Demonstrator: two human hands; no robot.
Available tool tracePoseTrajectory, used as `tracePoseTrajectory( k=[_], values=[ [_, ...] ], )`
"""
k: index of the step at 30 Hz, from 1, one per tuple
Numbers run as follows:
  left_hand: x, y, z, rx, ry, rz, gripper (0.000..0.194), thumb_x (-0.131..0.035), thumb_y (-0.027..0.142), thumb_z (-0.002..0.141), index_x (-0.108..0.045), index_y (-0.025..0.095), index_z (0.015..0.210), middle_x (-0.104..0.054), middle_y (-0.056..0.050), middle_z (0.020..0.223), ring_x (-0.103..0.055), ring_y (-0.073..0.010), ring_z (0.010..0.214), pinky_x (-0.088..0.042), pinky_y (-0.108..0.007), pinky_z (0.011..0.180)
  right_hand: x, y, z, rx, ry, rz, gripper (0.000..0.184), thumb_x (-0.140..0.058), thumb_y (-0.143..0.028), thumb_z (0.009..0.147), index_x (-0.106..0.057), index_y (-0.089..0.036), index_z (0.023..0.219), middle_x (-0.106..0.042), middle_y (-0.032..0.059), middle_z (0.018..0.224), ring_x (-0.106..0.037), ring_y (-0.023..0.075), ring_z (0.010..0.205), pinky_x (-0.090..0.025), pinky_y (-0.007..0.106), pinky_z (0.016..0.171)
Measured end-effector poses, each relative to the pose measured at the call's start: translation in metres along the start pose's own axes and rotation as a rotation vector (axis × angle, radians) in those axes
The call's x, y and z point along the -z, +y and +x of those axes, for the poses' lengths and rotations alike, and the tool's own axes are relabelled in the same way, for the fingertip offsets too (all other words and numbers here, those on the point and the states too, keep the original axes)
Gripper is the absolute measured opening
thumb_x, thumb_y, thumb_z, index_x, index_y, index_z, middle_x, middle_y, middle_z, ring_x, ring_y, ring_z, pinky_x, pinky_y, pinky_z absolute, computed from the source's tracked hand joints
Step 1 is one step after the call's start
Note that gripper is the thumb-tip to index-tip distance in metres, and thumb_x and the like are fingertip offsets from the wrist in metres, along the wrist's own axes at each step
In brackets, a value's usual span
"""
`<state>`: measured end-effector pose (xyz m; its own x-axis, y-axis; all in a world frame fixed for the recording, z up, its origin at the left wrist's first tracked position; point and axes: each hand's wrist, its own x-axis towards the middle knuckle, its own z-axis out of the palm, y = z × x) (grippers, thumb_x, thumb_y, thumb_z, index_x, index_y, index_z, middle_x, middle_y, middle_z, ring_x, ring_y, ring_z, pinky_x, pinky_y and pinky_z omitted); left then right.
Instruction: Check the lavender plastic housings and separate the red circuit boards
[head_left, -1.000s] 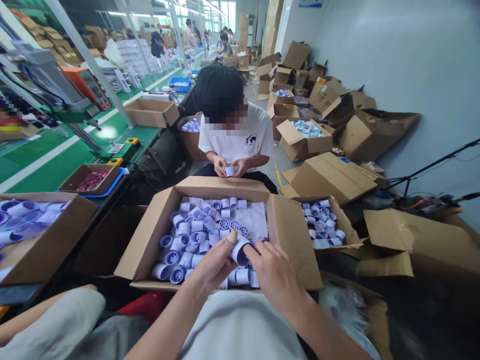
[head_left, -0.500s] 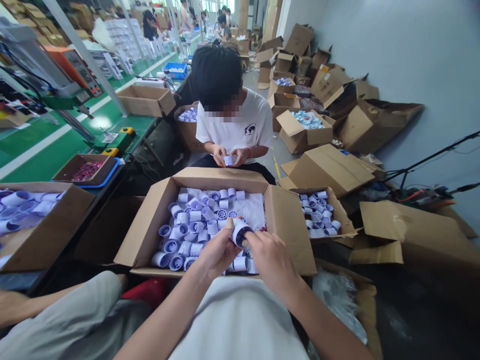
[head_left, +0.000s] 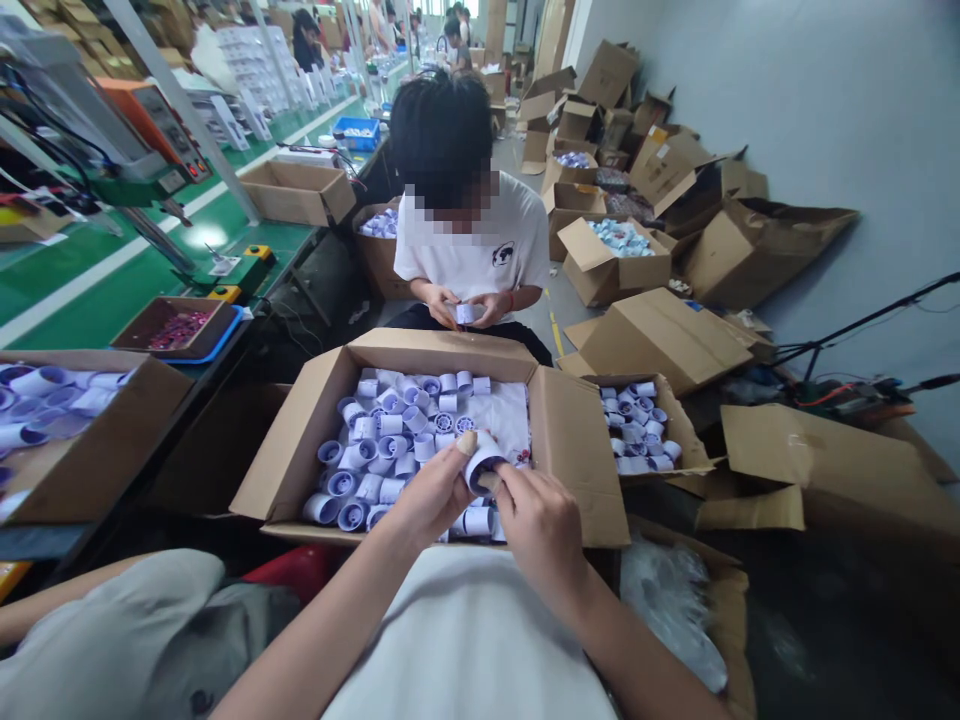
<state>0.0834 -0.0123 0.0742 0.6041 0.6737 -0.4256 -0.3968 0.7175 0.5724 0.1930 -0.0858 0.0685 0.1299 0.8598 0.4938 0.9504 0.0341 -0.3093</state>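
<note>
A short white plastic cylinder (head_left: 486,452) with a hollow end is held over the near side of an open cardboard box (head_left: 581,470). My left hand (head_left: 439,492) is closed around its left side, the thumb lying on top. At the right edge of the opening, my right hand (head_left: 541,515) has its fingers bent and pressed to the rim; one fingertip seems to be inside. What the fingers touch within is hidden. Below, many similar white cylinders (head_left: 391,424) lie loose in the box beside a white sheet (head_left: 499,415).
Opposite sits a person (head_left: 472,235) handling a similar cylinder. A second box of cylinders (head_left: 637,425) is to the right, another carton (head_left: 97,440) to the left. Someone's grey-clad leg (head_left: 142,630) is at lower left. A plastic bag (head_left: 671,605) lies at lower right.
The cylinder has turned slightly in my hands, its opening facing me more. My right hand has shifted a little down and its fingers have changed position at the rim.
</note>
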Motion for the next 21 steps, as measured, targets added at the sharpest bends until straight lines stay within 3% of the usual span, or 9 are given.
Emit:
tracePoseTrajectory(
  k=[5,14,21],
  values=[
    [-0.003,-0.002,-0.001,-0.054,0.036,0.011,0.041,-0.077,0.039,0.066,-0.064,0.015,0.096,-0.059,0.002,0.074,-0.051,-0.0081,0.065,-0.042,-0.018,0.060,-0.002,-0.006,-0.005,-0.065,-0.005,0.017,0.025,-0.042,-0.020,0.091,-0.066,-0.016,0.092,-0.068,0.0033,0.064,-0.060,0.0140,0.056,-0.035,0.026,0.056],
    [-0.005,-0.006,0.001,-0.072,0.068,0.007,0.044,-0.077,0.037,0.066,-0.064,0.017,0.103,-0.060,0.002,0.076,-0.053,-0.0088,0.068,-0.044,-0.019,0.065,-0.003,-0.015,-0.001,-0.156,0.020,-0.016,0.033,-0.036,-0.021,0.092,-0.067,-0.015,0.083,-0.066,0.0039,0.056,-0.057,0.0138,0.046,-0.030,0.026,0.049],
    [-0.004,-0.004,0.003,-0.017,0.059,0.021,0.035,-0.075,0.036,0.069,-0.065,0.016,0.096,-0.061,0.003,0.073,-0.053,-0.0074,0.065,-0.043,-0.016,0.061,-0.002,-0.017,-0.001,-0.175,-0.031,-0.004,0.023,-0.046,-0.022,0.088,-0.068,-0.016,0.084,-0.065,0.0029,0.053,-0.057,0.0154,0.048,-0.029,0.027,0.051]
  ],
)
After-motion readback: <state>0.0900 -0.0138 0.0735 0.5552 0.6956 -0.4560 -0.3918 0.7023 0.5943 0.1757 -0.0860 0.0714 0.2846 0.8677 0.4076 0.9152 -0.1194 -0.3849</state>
